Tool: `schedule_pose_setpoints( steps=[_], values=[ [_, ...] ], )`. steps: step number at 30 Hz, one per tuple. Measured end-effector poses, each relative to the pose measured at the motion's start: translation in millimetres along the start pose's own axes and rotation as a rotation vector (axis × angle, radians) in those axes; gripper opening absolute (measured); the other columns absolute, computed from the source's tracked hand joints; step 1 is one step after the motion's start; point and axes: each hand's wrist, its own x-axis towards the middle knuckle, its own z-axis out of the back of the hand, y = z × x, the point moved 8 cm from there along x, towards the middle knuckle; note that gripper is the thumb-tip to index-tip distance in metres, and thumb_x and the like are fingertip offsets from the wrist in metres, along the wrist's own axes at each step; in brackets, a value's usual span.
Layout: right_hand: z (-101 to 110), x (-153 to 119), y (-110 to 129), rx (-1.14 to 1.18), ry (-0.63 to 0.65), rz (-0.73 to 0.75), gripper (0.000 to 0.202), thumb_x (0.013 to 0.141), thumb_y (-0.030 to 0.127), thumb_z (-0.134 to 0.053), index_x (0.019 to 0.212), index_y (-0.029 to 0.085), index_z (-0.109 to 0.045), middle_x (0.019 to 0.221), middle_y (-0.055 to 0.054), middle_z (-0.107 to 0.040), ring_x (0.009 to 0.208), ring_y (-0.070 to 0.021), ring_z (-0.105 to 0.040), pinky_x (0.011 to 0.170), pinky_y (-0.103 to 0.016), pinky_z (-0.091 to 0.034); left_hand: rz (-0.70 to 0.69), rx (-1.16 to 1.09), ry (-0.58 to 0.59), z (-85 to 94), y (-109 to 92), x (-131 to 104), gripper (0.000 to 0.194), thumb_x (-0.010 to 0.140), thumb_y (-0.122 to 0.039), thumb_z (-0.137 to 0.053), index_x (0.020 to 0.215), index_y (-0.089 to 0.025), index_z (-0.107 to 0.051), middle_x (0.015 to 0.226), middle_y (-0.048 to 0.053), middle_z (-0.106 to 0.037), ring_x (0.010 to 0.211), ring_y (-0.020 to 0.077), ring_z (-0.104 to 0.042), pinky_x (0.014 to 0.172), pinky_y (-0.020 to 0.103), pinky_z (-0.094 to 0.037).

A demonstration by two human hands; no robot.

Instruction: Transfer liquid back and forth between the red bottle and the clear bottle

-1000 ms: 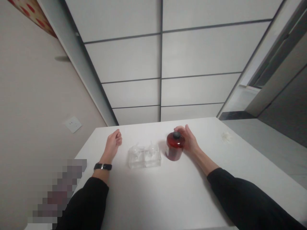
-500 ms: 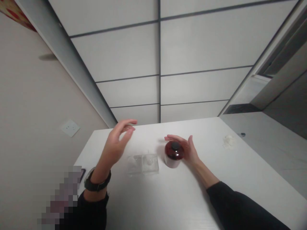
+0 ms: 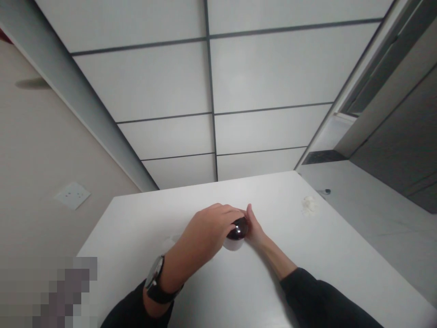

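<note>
A small jar (image 3: pixel 233 245) with a pale body and a glossy dark red lid (image 3: pixel 240 230) stands upright on the white table. My left hand (image 3: pixel 206 232) reaches over from the left, its fingers curled on the lid and covering the knob. Against the jar's right and far side rests my right hand (image 3: pixel 255 231), thumb raised, the other fingers mostly hidden behind the jar. Part of a clear plastic tray (image 3: pixel 170 241) shows to the left, largely covered by my left hand and forearm.
On the white table (image 3: pixel 273 196), a crumpled whitish clump (image 3: pixel 310 206) lies near the right edge. White panelled doors (image 3: pixel 259 127) rise behind the table. A wall socket (image 3: pixel 73 195) is at the left, and a blurred patch covers the lower left corner.
My left hand has come down to the right, from above the clear tray onto the jar's lid. My right hand stays at the jar's side. The view has shifted slightly.
</note>
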Motion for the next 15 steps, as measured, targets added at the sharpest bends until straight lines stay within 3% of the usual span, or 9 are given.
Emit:
schedule_pose_setpoints(
  steps=[4, 9, 12, 15],
  values=[
    [7.0, -2.3, -10.9, 0.014, -0.062, -0.033, 0.083, 0.075, 0.099, -0.063, 0.087, 0.018, -0.079, 0.09, -0.009, -0.08, 0.097, -0.0294, -0.075, 0.099, -0.042, -0.055, 0.068, -0.004, 0.077, -4.2, -2.3, 4.3, 0.02, 0.104, -0.014, -0.062, 0.116, -0.021, -0.075, 0.121, 0.005, -0.081, 0.11, 0.0249, -0.075, 0.1, 0.04, -0.059],
    [10.0, -7.1, -13.2, 0.012, -0.105, -0.033, 0.077, 0.076, 0.097, -0.064, 0.077, 0.02, -0.075, 0.076, -0.004, -0.074, 0.081, -0.0236, -0.071, 0.084, -0.036, -0.056, 0.219, 0.075, 0.083, -5.8, -0.5, 5.0, 0.006, 0.1, -0.021, -0.072, 0.104, -0.02, -0.077, 0.104, 0.005, -0.081, 0.096, 0.0263, -0.075, 0.088, 0.039, -0.059],
    [12.3, -9.7, -13.8, 0.0, -0.116, -0.017, 0.073, 0.083, 0.092, -0.064, 0.079, 0.02, -0.073, 0.077, -0.003, -0.073, 0.083, -0.023, -0.071, 0.088, -0.038, -0.056, 0.266, 0.122, 0.044, -7.9, 0.4, 6.0, 0.01, 0.097, -0.025, -0.077, 0.1, -0.017, -0.074, 0.1, 0.008, -0.078, 0.095, 0.0291, -0.072, 0.086, 0.043, -0.059],
    [18.1, -10.9, -16.8, -0.015, -0.143, 0.011, 0.064, 0.093, 0.081, -0.063, 0.094, 0.018, -0.074, 0.095, -0.005, -0.076, 0.098, -0.0235, -0.072, 0.101, -0.045, -0.053, 0.217, 0.085, -0.002, -8.0, -4.6, 7.9, 0.019, 0.094, -0.022, -0.08, 0.109, -0.016, -0.07, 0.114, 0.01, -0.076, 0.106, 0.0305, -0.07, 0.096, 0.047, -0.06]
  ],
)
